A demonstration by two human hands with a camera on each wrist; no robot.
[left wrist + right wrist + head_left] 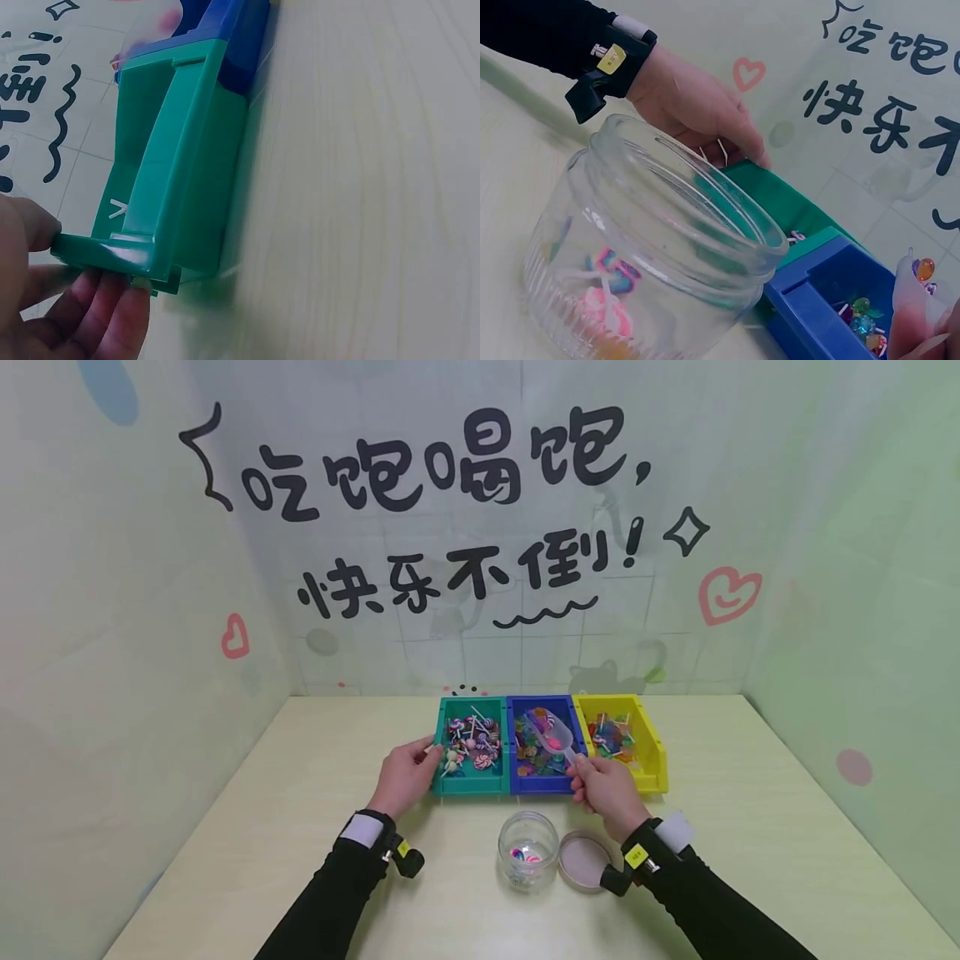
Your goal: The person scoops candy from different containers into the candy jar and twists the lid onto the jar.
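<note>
scoop (553, 734) of clear plastic lies tilted over the blue bin (543, 781), its handle pinched in the curled fingers of the right hand (606, 786). nearest in the head view, an open glass jar (528, 850) stands on the pale table (750, 827) with its round lid (584, 859) just beside it; the right wrist view alone shows the few swirled candies lying at the jar's bottom. behind the jar sit three bins side by side and touching: green bin (468, 783), blue, yellow bin (651, 758). the left hand (406, 775) holds the green bin's near left corner; only the left wrist view shows how, thumb on top of the rim and fingers (112, 311) curled beneath it. lollipops (472, 745) fill the green bin, coloured gems the other two.
</note>
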